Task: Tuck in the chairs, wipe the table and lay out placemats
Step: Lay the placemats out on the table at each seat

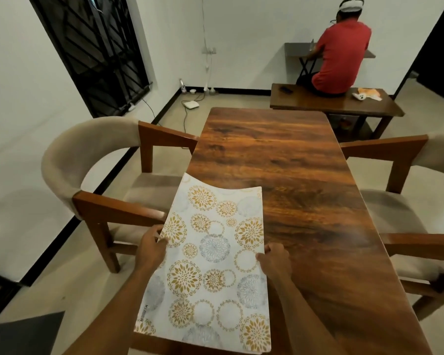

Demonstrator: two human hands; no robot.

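A white placemat (210,262) printed with gold and grey floral circles lies lengthwise over the near left part of the dark wooden table (292,175). Its far edge curls up slightly and its left side overhangs the table edge. My left hand (151,245) pinches the mat's left edge. My right hand (274,260) grips its right edge. A beige cushioned chair with wooden arms (92,175) stands at the table's left side, its seat partly under the top. A matching chair (408,206) stands at the right side.
A wooden bench (336,103) stands beyond the table's far end, with a person in a red shirt (341,55) seated on it facing a small wall desk. Cables and a white device (191,105) lie on the floor near the barred window (95,52).
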